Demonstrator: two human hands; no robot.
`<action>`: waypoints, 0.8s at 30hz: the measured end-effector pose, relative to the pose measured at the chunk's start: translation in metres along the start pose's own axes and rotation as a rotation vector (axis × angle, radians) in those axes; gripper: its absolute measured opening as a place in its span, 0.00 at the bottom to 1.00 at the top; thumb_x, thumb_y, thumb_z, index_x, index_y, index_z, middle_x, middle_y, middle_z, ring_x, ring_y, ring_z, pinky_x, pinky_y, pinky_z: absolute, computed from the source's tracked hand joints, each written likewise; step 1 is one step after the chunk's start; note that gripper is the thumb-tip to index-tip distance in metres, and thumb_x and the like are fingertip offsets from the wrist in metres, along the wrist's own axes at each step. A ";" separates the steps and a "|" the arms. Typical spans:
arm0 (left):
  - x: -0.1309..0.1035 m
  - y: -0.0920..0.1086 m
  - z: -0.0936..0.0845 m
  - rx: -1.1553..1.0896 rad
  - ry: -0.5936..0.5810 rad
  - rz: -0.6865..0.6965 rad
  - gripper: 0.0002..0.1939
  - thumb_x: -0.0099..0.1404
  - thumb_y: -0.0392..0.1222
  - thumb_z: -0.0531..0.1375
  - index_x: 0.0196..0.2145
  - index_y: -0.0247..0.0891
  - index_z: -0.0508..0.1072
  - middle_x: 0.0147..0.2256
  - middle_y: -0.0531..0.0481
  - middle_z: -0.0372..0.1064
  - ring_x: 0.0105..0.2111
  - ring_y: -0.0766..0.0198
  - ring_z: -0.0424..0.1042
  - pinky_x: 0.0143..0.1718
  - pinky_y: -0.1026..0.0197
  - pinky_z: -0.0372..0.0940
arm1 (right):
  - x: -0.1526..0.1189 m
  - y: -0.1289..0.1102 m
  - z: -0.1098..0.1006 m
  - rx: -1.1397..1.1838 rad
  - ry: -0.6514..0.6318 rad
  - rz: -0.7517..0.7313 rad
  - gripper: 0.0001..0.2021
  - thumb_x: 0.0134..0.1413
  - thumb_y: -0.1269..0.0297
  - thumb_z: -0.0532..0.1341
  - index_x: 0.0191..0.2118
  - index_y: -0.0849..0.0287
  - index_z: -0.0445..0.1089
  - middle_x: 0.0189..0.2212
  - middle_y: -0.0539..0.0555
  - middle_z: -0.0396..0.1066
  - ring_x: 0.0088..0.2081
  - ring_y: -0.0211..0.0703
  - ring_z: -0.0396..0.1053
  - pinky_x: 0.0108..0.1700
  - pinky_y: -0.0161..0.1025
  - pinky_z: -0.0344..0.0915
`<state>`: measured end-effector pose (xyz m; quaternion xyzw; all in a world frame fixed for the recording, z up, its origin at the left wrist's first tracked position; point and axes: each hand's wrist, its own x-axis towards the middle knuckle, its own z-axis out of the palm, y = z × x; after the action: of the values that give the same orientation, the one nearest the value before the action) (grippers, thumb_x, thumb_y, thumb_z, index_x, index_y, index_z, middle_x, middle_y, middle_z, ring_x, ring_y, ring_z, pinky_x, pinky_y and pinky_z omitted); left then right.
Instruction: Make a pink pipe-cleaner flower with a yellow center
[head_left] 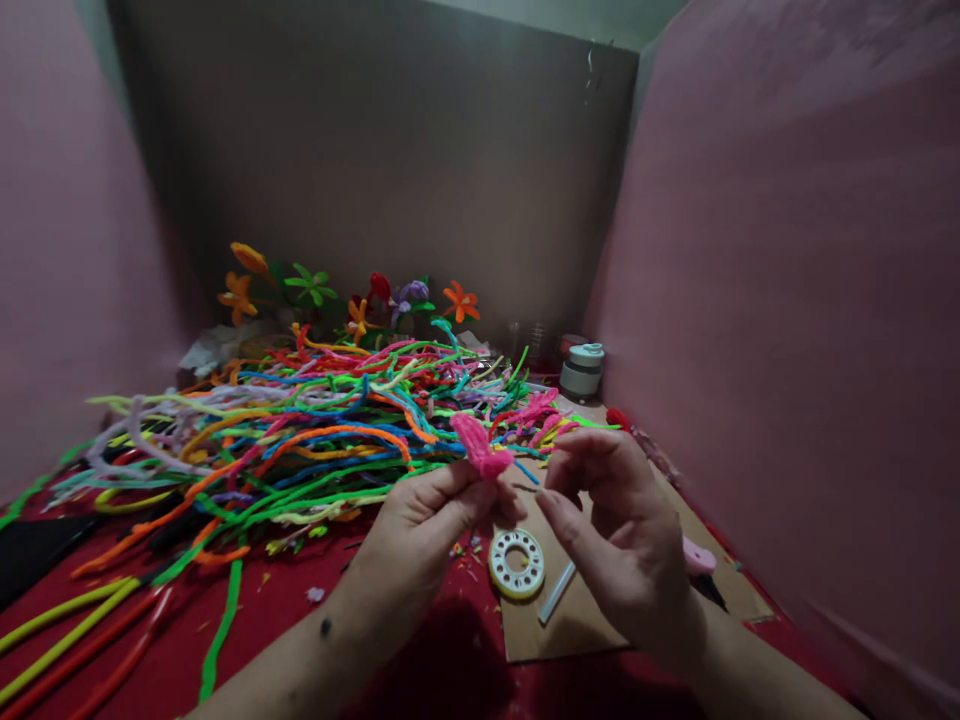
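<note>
My left hand (442, 520) pinches a bright pink piece of bent pipe cleaner (476, 448), shaped like folded petals, between thumb and fingers. It is held up over the near side of the pipe cleaner pile. Just to the right, my right hand (615, 530) hovers with curled fingers, thumb and forefinger slightly apart, and nothing visible between them. It is not touching the pink piece. Below the hands, a white ring-shaped spool (517, 565) with a yellow edge lies beside a translucent stick (556, 592) on a cardboard sheet (536, 635).
A large heap of colourful pipe cleaners (300, 430) spreads across the red cloth (292, 640). Behind it stand several finished pipe cleaner flowers (460, 300). A lidded jar (582, 372) is near the right wall (787, 300). A pink-handled tool (699, 557) lies partly behind my right hand.
</note>
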<state>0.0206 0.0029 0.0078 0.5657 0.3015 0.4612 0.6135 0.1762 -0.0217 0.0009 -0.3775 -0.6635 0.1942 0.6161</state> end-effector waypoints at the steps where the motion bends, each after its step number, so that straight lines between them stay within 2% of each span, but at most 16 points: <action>1: 0.000 0.000 -0.001 -0.045 0.009 0.016 0.08 0.59 0.41 0.58 0.29 0.36 0.76 0.31 0.48 0.73 0.34 0.62 0.69 0.41 0.61 0.61 | 0.002 -0.001 0.000 0.032 -0.022 0.056 0.09 0.51 0.69 0.58 0.40 0.56 0.62 0.27 0.49 0.64 0.29 0.37 0.63 0.30 0.35 0.62; 3: 0.001 0.001 -0.003 -0.130 0.011 0.030 0.08 0.59 0.41 0.58 0.28 0.37 0.76 0.39 0.48 0.72 0.41 0.59 0.67 0.46 0.59 0.59 | 0.006 -0.003 0.001 0.071 -0.124 0.171 0.04 0.52 0.66 0.57 0.35 0.58 0.66 0.27 0.50 0.65 0.30 0.37 0.63 0.32 0.35 0.63; 4: 0.002 0.001 -0.004 -0.166 0.004 0.029 0.08 0.59 0.41 0.58 0.27 0.37 0.76 0.41 0.48 0.71 0.43 0.58 0.67 0.47 0.58 0.58 | 0.009 -0.004 0.002 0.090 -0.190 0.220 0.05 0.52 0.65 0.58 0.34 0.58 0.68 0.28 0.51 0.67 0.31 0.37 0.64 0.33 0.36 0.64; 7: 0.002 0.002 -0.003 -0.237 -0.025 0.002 0.08 0.58 0.40 0.59 0.26 0.36 0.76 0.46 0.47 0.68 0.44 0.57 0.66 0.47 0.58 0.58 | 0.012 -0.008 0.006 0.213 -0.343 0.300 0.07 0.51 0.64 0.59 0.35 0.58 0.72 0.32 0.53 0.69 0.36 0.40 0.66 0.41 0.40 0.64; 9: 0.002 0.000 -0.002 -0.274 -0.054 -0.025 0.09 0.59 0.40 0.58 0.26 0.36 0.76 0.47 0.47 0.67 0.43 0.57 0.66 0.46 0.57 0.59 | 0.012 -0.008 0.010 0.313 -0.379 0.342 0.07 0.50 0.64 0.60 0.35 0.58 0.73 0.32 0.52 0.69 0.36 0.38 0.65 0.40 0.38 0.64; 13: 0.001 -0.008 -0.001 -0.341 -0.129 -0.058 0.09 0.59 0.41 0.58 0.25 0.36 0.76 0.47 0.46 0.67 0.42 0.57 0.67 0.41 0.58 0.61 | 0.008 -0.003 0.015 0.403 -0.359 0.390 0.07 0.49 0.62 0.61 0.27 0.58 0.75 0.25 0.50 0.65 0.30 0.36 0.63 0.29 0.32 0.64; 16: 0.001 -0.012 -0.002 -0.377 -0.150 -0.084 0.09 0.58 0.41 0.59 0.26 0.35 0.76 0.45 0.44 0.68 0.39 0.59 0.68 0.38 0.59 0.62 | 0.005 0.000 0.016 0.412 -0.318 0.364 0.07 0.49 0.62 0.62 0.27 0.57 0.76 0.25 0.51 0.64 0.31 0.36 0.63 0.25 0.30 0.63; 21: 0.002 -0.012 0.000 -0.438 -0.178 -0.149 0.08 0.56 0.40 0.61 0.33 0.35 0.78 0.40 0.42 0.72 0.38 0.60 0.70 0.38 0.63 0.62 | 0.003 0.001 0.015 0.383 -0.325 0.312 0.08 0.50 0.64 0.61 0.36 0.52 0.76 0.30 0.52 0.67 0.32 0.36 0.64 0.25 0.30 0.64; 24: 0.003 -0.012 0.001 -0.444 -0.135 -0.160 0.09 0.56 0.39 0.61 0.35 0.34 0.78 0.40 0.42 0.73 0.38 0.60 0.70 0.41 0.63 0.61 | 0.002 0.002 0.015 0.354 -0.303 0.310 0.07 0.50 0.65 0.61 0.34 0.54 0.76 0.30 0.52 0.69 0.31 0.36 0.64 0.30 0.33 0.66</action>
<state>0.0250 0.0065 -0.0032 0.4208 0.1947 0.4272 0.7762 0.1625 -0.0155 -0.0018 -0.3276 -0.6383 0.4531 0.5291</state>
